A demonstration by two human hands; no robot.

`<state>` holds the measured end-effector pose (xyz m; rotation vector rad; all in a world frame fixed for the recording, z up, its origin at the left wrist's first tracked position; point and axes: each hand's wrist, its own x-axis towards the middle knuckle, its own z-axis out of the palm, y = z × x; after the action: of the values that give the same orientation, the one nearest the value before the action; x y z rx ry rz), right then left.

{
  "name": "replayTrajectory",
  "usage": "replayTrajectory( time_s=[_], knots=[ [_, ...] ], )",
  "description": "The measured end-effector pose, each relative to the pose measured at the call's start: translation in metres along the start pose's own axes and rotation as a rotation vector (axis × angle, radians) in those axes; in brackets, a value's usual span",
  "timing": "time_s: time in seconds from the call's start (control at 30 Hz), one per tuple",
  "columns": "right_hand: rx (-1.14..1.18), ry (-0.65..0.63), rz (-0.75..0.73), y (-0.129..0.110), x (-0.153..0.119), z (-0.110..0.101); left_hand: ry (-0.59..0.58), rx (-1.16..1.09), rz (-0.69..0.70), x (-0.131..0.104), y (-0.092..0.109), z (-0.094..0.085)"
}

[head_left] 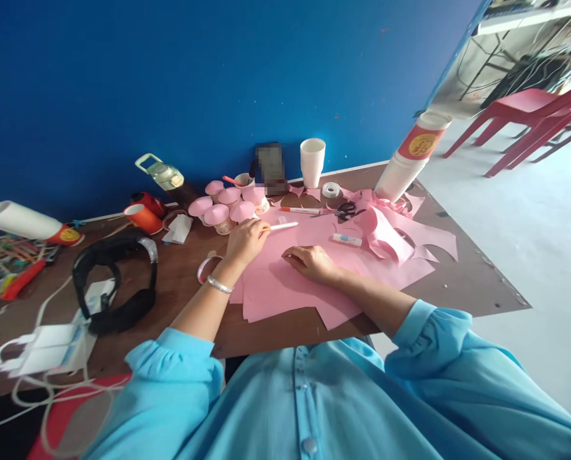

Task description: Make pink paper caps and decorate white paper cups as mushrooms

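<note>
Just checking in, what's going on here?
The left hand holds a white stick over the pink paper. The right hand is at the paper, fingers curled. Scissors and a glue stick lie farther back on the paper, and pink-topped cups stand in a cluster beyond the left hand.

On the pink paper (pixel 278 297): 1 scissors (pixel 347 211), 1 glue stick (pixel 347 239), 1 orange marker (pixel 301 210). Over it: 1 white pen (pixel 284 225). Left of it: 6 pink-topped cups (pixel 216 215), 1 bottle (pixel 167 174).
</note>
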<state>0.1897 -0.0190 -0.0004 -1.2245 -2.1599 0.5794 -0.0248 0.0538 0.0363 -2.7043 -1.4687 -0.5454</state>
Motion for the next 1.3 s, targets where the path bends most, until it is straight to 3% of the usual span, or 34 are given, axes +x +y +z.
replayTrajectory(
  time_s=[0.2,0.37,0.5,0.63,0.7,0.83,1.07,1.17,1.3],
  knots=[
    [-0.095,-0.103,-0.130,-0.018,-0.001,-0.014,-0.079,0.052,0.044,0.047,0.019,0.026],
    [-0.372,-0.219,-0.266,-0.033,-0.010,-0.046,-0.094,0.059,0.045,0.058,0.023,0.035],
    [-0.645,-0.198,-0.059,-0.021,-0.024,-0.075,-0.094,0.042,0.037,0.047,0.016,0.036],
    [-0.760,-0.125,0.160,0.010,-0.036,-0.096,-0.136,0.037,-0.008,0.036,0.007,0.028],
    [-0.780,-0.167,0.244,0.022,-0.039,-0.101,-0.162,0.032,-0.030,0.040,0.008,0.023],
    [-0.743,-0.177,0.328,0.030,-0.036,-0.097,-0.215,0.018,-0.110,0.067,0.020,0.020],
    [-0.557,0.002,0.354,0.038,-0.010,-0.077,-0.281,-0.090,-0.350,0.115,0.043,0.037],
    [-0.455,0.077,0.375,0.047,-0.001,-0.068,-0.274,-0.223,-0.374,0.122,0.047,0.037],
    [-0.315,0.169,0.340,0.055,-0.001,-0.059,-0.169,-0.461,-0.395,0.115,0.049,0.028]
  ],
)
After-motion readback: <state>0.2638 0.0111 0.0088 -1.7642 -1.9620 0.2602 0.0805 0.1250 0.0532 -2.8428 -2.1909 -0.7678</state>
